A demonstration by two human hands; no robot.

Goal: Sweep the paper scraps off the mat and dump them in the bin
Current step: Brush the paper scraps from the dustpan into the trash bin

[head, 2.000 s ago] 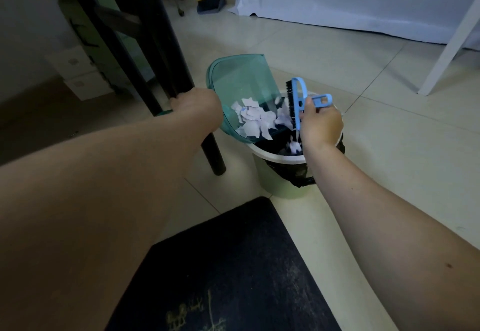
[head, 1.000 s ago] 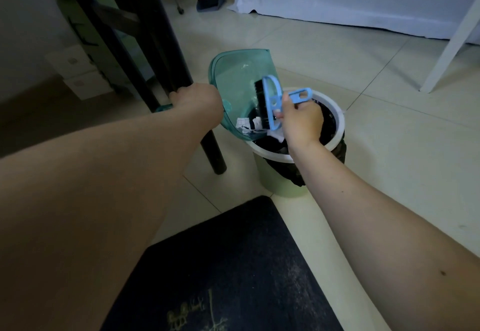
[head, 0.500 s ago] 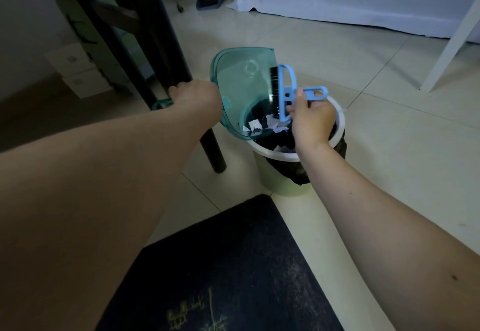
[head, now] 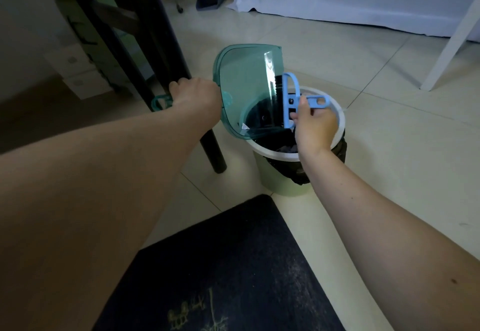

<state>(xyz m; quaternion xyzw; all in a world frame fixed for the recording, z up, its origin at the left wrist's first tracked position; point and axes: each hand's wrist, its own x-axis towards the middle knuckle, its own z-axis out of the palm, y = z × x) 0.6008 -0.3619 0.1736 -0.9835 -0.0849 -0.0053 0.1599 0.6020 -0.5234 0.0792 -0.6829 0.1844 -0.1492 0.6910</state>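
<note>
Both hands tip dustpan (head: 244, 89) over bin (head: 337, 112)

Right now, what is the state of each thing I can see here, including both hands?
Left hand: closed on the dustpan handle.
Right hand: gripping the brush.
Dustpan: tilted steeply over the bin, almost emptied, one scrap at its lip.
Brush: bristles against the pan's inside.
Bin: upright, open, lined with a black bag, scraps inside.
Mat: flat on the floor, no scraps visible.

Translucent teal dustpan (head: 244, 81), light blue brush (head: 291, 97), white-rimmed pale green bin (head: 280, 185), black mat (head: 220, 265) with yellowish print.
</note>
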